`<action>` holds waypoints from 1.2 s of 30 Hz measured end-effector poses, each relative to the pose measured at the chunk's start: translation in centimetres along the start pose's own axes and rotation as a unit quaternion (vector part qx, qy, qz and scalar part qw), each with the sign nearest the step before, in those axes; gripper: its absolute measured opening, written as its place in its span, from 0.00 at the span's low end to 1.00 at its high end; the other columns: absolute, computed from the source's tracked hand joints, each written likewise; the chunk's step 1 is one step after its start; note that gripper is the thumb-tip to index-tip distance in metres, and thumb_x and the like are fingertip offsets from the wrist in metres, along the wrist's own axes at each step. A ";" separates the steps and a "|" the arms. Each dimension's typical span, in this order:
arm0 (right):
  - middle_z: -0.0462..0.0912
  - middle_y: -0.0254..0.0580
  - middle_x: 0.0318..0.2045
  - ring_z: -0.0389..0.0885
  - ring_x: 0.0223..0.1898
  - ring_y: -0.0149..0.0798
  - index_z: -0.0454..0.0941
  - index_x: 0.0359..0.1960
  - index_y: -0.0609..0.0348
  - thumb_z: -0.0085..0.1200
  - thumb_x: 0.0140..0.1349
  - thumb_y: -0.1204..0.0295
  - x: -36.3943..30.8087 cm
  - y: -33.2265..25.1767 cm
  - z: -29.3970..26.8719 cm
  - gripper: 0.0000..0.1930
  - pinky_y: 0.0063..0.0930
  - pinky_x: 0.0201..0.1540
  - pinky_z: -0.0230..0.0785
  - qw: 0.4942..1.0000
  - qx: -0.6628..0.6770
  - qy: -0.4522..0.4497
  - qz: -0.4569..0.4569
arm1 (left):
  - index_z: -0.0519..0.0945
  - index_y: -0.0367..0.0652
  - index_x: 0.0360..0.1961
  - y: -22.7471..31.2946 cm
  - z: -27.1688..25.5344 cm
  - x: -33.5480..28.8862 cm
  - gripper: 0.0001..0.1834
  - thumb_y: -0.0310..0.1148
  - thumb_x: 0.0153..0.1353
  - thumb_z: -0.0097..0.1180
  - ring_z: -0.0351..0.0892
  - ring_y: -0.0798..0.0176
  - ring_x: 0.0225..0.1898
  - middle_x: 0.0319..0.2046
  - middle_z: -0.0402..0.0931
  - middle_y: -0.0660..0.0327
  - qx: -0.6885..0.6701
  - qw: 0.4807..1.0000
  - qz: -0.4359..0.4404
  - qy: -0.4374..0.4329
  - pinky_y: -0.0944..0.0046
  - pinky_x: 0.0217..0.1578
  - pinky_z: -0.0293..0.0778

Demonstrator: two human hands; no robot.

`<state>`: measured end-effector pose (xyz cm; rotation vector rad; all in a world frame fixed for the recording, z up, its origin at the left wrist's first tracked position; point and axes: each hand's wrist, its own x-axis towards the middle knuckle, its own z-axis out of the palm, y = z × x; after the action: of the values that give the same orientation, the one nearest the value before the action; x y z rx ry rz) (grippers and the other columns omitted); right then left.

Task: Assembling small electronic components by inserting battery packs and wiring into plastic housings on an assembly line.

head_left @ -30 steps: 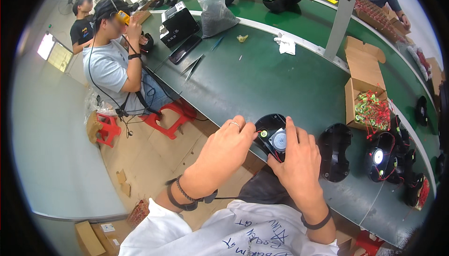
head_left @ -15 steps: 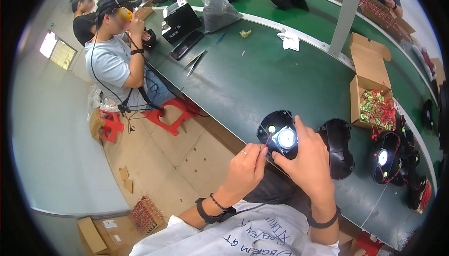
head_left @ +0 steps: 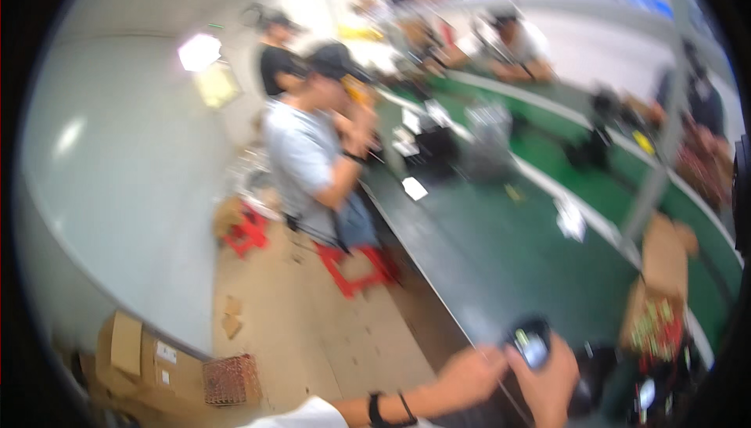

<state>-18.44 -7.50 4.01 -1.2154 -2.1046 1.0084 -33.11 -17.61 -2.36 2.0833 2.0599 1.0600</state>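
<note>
Half past four in our view: shell (head_left: pixel 521 332) gripped in our right hand (head_left: pixel 549 381); left hand (head_left: pixel 471 377) at its rim — blurred, we can't tell its grip. Speaker (head_left: pixel 533 351) looks seated, shell uncovered. Beyond, at four — carton (head_left: pixel 663 260).

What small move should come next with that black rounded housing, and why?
Probably tilt the view down and hold it steady: the picture is blurred, and the black rounded housing, held in the right hand with the left hand close by, sits near the lower edge, so fine contact is unclear.
</note>
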 end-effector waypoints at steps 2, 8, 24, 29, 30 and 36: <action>0.86 0.62 0.57 0.86 0.59 0.53 0.80 0.65 0.60 0.72 0.62 0.52 -0.2 -0.1 -1.0 0.34 0.48 0.64 0.74 0.992 -0.047 -0.051 0.102 | 0.77 0.44 0.50 -1.4 1.7 -1.3 0.22 0.50 0.67 0.66 0.79 0.43 0.44 0.40 0.78 0.47 -0.054 0.994 -0.021 -0.091 0.41 0.46 0.75; 0.82 0.63 0.61 0.80 0.63 0.63 0.75 0.69 0.63 0.72 0.61 0.49 -0.3 -0.8 -1.4 0.41 0.49 0.65 0.73 0.994 -0.060 -0.070 0.067 | 0.77 0.42 0.50 2.4 -6.8 1.5 0.20 0.46 0.71 0.65 0.84 0.41 0.41 0.38 0.81 0.48 -0.190 0.980 -0.050 -0.041 0.48 0.43 0.80; 0.81 0.64 0.56 0.81 0.58 0.63 0.73 0.68 0.66 0.70 0.63 0.51 -2.0 -1.0 1.9 0.39 0.51 0.63 0.73 0.972 -0.159 0.159 -0.070 | 0.82 0.39 0.45 4.0 -1.0 1.7 0.09 0.34 0.73 0.57 0.82 0.38 0.47 0.42 0.79 0.47 -0.174 0.962 -0.177 0.114 0.49 0.49 0.80; 0.71 0.74 0.66 0.72 0.67 0.69 0.61 0.73 0.80 0.75 0.54 0.56 -3.0 0.2 2.6 0.53 0.55 0.70 0.66 0.989 -0.112 0.074 -0.061 | 0.85 0.36 0.45 2.7 -2.1 2.3 0.07 0.27 0.69 0.63 0.88 0.47 0.41 0.40 0.85 0.47 -0.148 0.961 -0.172 0.158 0.54 0.44 0.83; 0.70 0.75 0.67 0.71 0.66 0.70 0.60 0.73 0.81 0.74 0.54 0.57 -2.6 -0.6 2.7 0.53 0.55 0.71 0.65 0.995 -0.080 0.054 -0.034 | 0.85 0.36 0.46 2.1 -2.2 2.4 0.08 0.24 0.67 0.66 0.89 0.51 0.39 0.40 0.86 0.49 -0.122 0.966 -0.155 0.169 0.57 0.42 0.84; 0.72 0.69 0.65 0.74 0.63 0.67 0.60 0.73 0.81 0.75 0.54 0.58 -2.6 0.9 2.5 0.53 0.54 0.65 0.71 0.995 -0.076 0.068 0.004 | 0.88 0.38 0.43 1.0 0.8 2.8 0.11 0.19 0.58 0.71 0.87 0.57 0.36 0.37 0.86 0.55 -0.113 0.967 -0.080 0.213 0.60 0.37 0.83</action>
<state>-18.52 -10.35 1.63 -1.3279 -2.1003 0.7571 -32.11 -14.91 -1.31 1.6613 2.0985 1.7400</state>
